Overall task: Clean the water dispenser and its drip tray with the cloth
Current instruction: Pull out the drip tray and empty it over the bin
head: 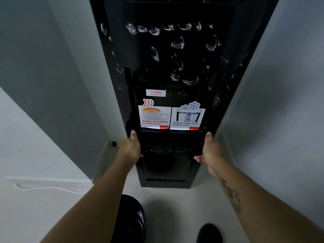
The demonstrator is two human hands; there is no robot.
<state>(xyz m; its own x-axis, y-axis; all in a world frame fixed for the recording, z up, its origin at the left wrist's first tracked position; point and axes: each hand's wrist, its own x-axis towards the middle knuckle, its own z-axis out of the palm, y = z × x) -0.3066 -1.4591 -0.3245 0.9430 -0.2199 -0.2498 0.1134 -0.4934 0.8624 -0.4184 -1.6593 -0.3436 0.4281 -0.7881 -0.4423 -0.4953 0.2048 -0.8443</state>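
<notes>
Front: the floor [175, 204] before the water dispenser [175, 58] lies open, save a shoe [209, 233].
Left side: a narrow lane runs to the left wall [52, 76]; the left grip [130, 146] occupies it at the drip tray [171, 142].
Right side: the right wall [280, 102] stands close; the right grip [209, 149] fills that gap.
Far left: a white cable [43, 188] crosses the floor.

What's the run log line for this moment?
left hand: grips drip tray left edge | right hand: grips its right edge | cloth: not in view

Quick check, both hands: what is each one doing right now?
Left hand: grips the left side of the drip tray.
Right hand: grips the drip tray's right side.
</notes>
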